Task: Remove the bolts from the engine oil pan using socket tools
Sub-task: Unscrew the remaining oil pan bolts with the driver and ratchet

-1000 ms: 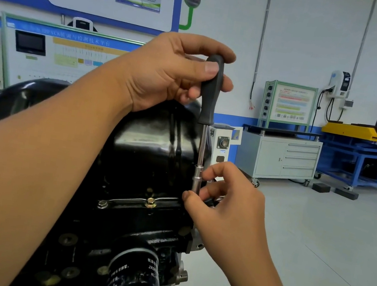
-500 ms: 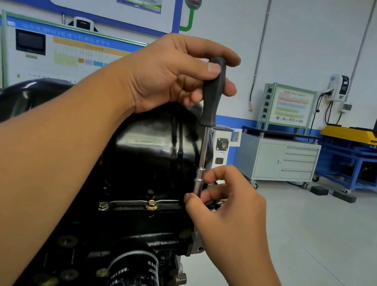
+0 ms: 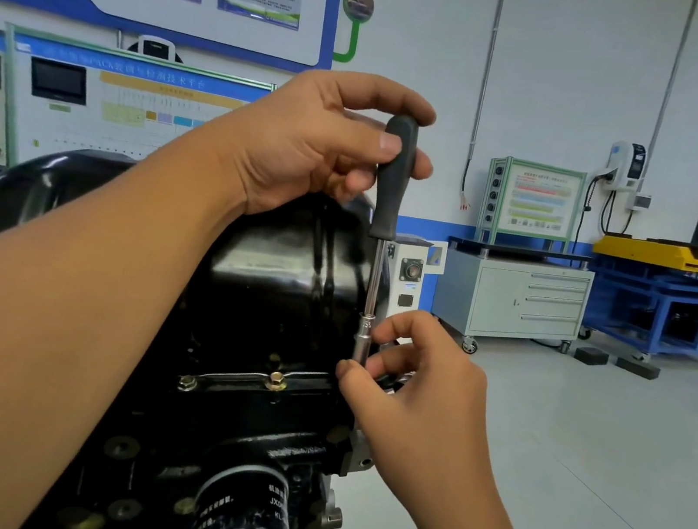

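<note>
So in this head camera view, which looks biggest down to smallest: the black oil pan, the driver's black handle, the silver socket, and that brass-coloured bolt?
As they look here:
1. black oil pan
2. black handle
3. silver socket
4. brass-coloured bolt

The left arm hides part of the pan, and the right hand covers the socket's lower end, so its full length is unsure.

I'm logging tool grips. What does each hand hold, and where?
Left hand grips the socket driver by its black handle; right hand pinches its socket at the lower end.

An oil pan (image 3: 283, 263) sits centre, two bolts (image 3: 276, 381) on its front flange, an oil filter (image 3: 247, 518) below, a cabinet (image 3: 515, 300) behind right.
</note>
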Demonstrator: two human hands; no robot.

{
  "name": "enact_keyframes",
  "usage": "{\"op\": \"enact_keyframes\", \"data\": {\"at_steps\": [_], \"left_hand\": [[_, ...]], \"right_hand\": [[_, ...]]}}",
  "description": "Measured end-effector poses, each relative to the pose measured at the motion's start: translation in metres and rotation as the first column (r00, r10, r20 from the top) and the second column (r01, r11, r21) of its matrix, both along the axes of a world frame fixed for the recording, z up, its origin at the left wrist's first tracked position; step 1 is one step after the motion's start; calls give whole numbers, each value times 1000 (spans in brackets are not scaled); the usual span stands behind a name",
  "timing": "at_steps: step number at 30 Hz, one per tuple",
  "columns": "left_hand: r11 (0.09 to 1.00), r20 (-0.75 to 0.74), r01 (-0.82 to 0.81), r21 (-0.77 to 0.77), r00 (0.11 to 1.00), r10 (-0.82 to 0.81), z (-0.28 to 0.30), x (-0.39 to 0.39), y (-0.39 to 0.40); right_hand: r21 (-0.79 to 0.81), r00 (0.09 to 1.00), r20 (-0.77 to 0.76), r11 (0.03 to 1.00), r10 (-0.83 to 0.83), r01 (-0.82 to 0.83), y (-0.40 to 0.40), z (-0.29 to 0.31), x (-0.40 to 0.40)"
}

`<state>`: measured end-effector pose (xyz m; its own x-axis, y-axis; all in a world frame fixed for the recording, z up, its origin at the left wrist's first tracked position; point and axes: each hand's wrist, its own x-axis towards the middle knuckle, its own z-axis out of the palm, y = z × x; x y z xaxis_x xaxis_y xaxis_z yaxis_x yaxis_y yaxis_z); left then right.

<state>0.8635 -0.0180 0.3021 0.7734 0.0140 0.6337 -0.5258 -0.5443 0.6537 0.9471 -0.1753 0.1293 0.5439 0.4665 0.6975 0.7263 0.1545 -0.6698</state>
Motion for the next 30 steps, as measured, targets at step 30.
{"op": "enact_keyframes", "data": {"at_steps": [30], "left_hand": [[996, 22, -83, -29, 996, 84, -1, 1, -6]], "right_hand": [[-13, 999, 20, 999, -33, 33, 0, -1, -2]]}}
